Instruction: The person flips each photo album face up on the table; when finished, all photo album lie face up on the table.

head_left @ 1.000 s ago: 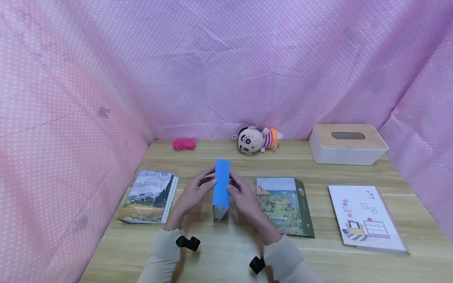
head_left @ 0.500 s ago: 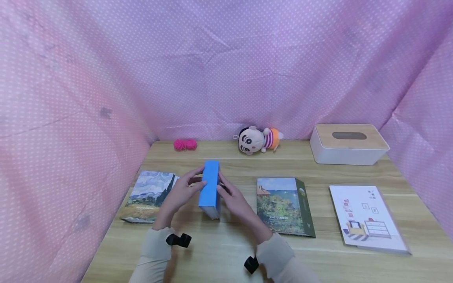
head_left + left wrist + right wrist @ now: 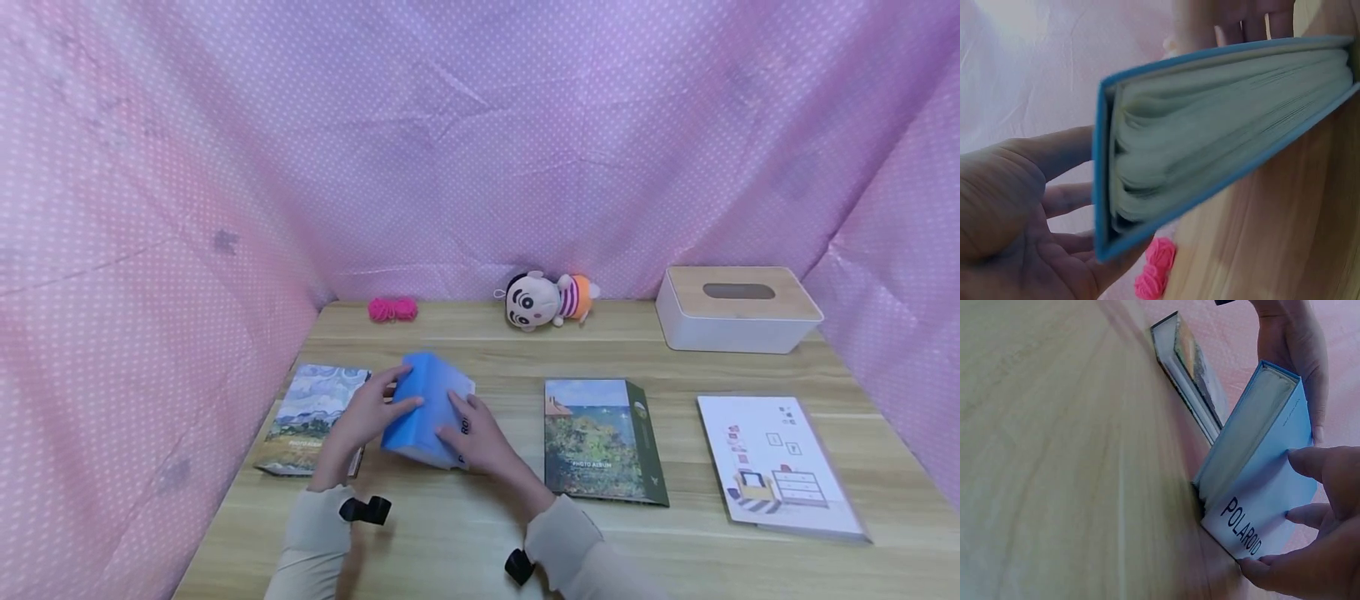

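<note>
Blue album (image 3: 427, 419) tilted, lower frame, left of centre; left hand (image 3: 366, 414) fingers apart on spine (image 3: 403, 429); right hand (image 3: 483, 437) fingers apart on cover (image 3: 1266, 481); probably a tipping step; next calls for even support.

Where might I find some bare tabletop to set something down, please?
Bare wood lies between the green album and the white album, and at the back between the pink yarn and the plush doll. The left is crowded: the left hand and right hand handle the blue album beside the landscape album.
</note>
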Demonstrator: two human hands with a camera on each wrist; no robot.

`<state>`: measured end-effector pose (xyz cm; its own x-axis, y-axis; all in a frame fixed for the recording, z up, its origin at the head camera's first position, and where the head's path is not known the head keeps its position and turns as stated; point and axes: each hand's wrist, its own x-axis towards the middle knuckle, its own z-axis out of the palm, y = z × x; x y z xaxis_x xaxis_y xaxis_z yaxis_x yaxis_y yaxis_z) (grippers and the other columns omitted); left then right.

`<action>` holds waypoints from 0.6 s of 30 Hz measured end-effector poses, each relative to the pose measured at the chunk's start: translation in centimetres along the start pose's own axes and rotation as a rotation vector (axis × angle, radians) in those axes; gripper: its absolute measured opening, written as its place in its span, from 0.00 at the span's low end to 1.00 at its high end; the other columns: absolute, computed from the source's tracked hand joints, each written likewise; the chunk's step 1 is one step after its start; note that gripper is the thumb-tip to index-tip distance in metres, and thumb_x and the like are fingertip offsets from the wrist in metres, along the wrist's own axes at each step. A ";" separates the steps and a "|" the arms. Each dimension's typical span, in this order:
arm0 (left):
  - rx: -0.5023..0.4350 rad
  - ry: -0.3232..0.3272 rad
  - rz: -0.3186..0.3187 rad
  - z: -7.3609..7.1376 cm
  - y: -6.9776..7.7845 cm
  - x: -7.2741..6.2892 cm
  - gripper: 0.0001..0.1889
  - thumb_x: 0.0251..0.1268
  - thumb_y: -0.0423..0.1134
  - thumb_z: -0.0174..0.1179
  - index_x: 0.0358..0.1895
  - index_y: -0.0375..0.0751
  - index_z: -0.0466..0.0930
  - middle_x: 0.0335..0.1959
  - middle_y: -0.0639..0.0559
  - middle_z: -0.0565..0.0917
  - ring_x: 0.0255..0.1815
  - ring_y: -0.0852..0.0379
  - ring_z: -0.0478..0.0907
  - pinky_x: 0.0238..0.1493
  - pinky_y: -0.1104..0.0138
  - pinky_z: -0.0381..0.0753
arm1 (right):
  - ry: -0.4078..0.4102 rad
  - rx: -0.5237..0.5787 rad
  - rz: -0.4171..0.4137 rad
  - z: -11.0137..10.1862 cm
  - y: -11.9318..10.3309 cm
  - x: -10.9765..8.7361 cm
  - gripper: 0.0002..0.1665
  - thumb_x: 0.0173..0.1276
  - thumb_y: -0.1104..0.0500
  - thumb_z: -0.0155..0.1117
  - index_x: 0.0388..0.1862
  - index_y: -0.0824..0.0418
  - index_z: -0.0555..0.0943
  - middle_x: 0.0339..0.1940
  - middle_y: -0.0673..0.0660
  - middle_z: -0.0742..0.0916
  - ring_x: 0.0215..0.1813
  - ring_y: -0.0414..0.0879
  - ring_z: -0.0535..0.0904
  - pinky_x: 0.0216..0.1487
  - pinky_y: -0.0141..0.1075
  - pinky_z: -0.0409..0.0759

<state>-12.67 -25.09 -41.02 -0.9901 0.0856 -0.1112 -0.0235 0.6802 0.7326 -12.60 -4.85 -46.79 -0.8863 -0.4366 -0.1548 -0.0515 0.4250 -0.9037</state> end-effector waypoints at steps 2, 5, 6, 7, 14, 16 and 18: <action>0.028 -0.001 -0.012 -0.1 -0.3 0.0 0.35 0.64 0.49 0.62 0.71 0.41 0.61 0.68 0.35 0.68 0.61 0.34 0.72 0.51 0.46 0.80 | 0.004 -0.026 0.014 0.2 0.1 0.0 0.38 0.70 0.42 0.56 0.76 0.48 0.58 0.76 0.66 0.57 0.75 0.66 0.52 0.70 0.62 0.58; 0.050 -0.008 -0.046 -0.3 -0.8 0.1 0.35 0.64 0.48 0.62 0.71 0.42 0.62 0.67 0.37 0.69 0.61 0.36 0.73 0.51 0.47 0.80 | 0.012 -0.044 0.031 0.4 0.2 0.1 0.40 0.68 0.43 0.59 0.76 0.50 0.58 0.77 0.66 0.55 0.76 0.66 0.50 0.70 0.63 0.57; 0.054 -0.013 -0.055 -0.4 -1.0 0.1 0.35 0.64 0.48 0.62 0.71 0.41 0.62 0.67 0.36 0.69 0.61 0.36 0.73 0.52 0.47 0.80 | 0.016 -0.050 0.035 0.5 0.2 0.1 0.41 0.68 0.42 0.59 0.76 0.51 0.58 0.77 0.65 0.54 0.76 0.66 0.49 0.70 0.62 0.57; 0.057 -0.020 -0.064 -0.5 -1.2 0.1 0.35 0.64 0.47 0.62 0.71 0.41 0.62 0.66 0.36 0.70 0.60 0.36 0.73 0.52 0.47 0.79 | 0.018 -0.058 0.041 0.6 0.2 0.1 0.42 0.67 0.42 0.60 0.76 0.51 0.58 0.77 0.64 0.54 0.76 0.65 0.49 0.70 0.62 0.57; 0.049 -0.059 -0.141 -0.6 -2.6 0.4 0.33 0.66 0.46 0.60 0.72 0.41 0.61 0.65 0.34 0.71 0.62 0.37 0.71 0.58 0.46 0.75 | 0.028 -0.098 0.075 1.2 0.3 0.1 0.44 0.66 0.43 0.62 0.76 0.51 0.57 0.79 0.60 0.49 0.78 0.61 0.46 0.72 0.58 0.57; 0.032 -0.070 -0.157 -0.5 -3.0 0.4 0.33 0.67 0.46 0.59 0.72 0.42 0.60 0.66 0.34 0.70 0.64 0.36 0.69 0.59 0.45 0.73 | 0.034 -0.095 0.081 1.3 0.3 0.1 0.45 0.66 0.43 0.63 0.76 0.52 0.56 0.79 0.59 0.48 0.78 0.59 0.46 0.72 0.57 0.58; 0.010 -0.080 -0.172 -0.4 -3.3 0.4 0.33 0.67 0.46 0.59 0.73 0.42 0.59 0.67 0.34 0.69 0.65 0.36 0.68 0.61 0.45 0.72 | 0.041 -0.090 0.087 1.4 0.2 0.1 0.46 0.65 0.44 0.63 0.77 0.53 0.55 0.80 0.58 0.47 0.78 0.58 0.47 0.72 0.56 0.58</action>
<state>-13.09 -27.65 -43.22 -0.9575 0.0243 -0.2875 -0.1900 0.6967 0.6918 -12.07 -5.98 -47.55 -0.9071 -0.3631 -0.2129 -0.0130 0.5299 -0.8480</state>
